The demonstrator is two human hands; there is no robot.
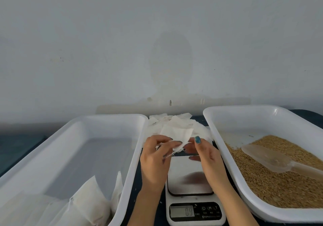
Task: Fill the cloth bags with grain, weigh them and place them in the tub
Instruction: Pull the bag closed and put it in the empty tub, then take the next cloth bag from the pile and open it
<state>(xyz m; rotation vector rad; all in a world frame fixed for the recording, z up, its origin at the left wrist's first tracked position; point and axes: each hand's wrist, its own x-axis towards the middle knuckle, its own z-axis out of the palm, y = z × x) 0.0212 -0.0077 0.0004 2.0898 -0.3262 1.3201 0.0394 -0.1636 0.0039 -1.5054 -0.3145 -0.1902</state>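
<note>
Just above the far end of the scale [189, 178], the left hand [154, 157] and right hand [203, 153] hold one empty cloth bag [176, 135], both grips pinching its frayed lower edge, probably the mouth, though blur hides any opening. Done well, the thumbs rub the two layers apart and one hand keeps the mouth wide before the other takes the scoop [262, 156] lying on the grain [272, 190] right of the scale. Filled bags [87, 206] sit in the tub [104, 116] left of the scale.

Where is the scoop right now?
Head view, right side: the clear scoop lies on the grain in the right tub, right of the scale.
</note>
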